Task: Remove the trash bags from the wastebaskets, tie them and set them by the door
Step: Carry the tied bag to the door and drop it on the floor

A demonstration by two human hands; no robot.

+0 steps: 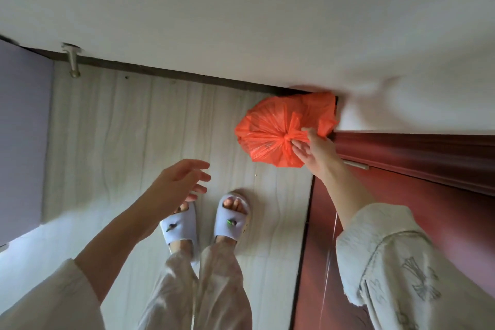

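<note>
An orange trash bag [278, 131], knotted at the top, is seen sitting on the pale wood-look floor [128, 126], tucked right into the corner where the white wall [241, 13] meets the reddish-brown door [401, 190]. The bag's tied handle is pinched by the right hand [314, 149], thumb and fingers [297, 146] curled onto the twisted plastic just beside the knot. The left hand [179, 182] is held out over the floor, fingers spread and relaxed, nothing in it. Light slippers [209, 220] are planted just below the bag. A metal doorstop [72, 60] is fixed low on the wall, well apart on the left, next to a purple panel [21, 136].
</note>
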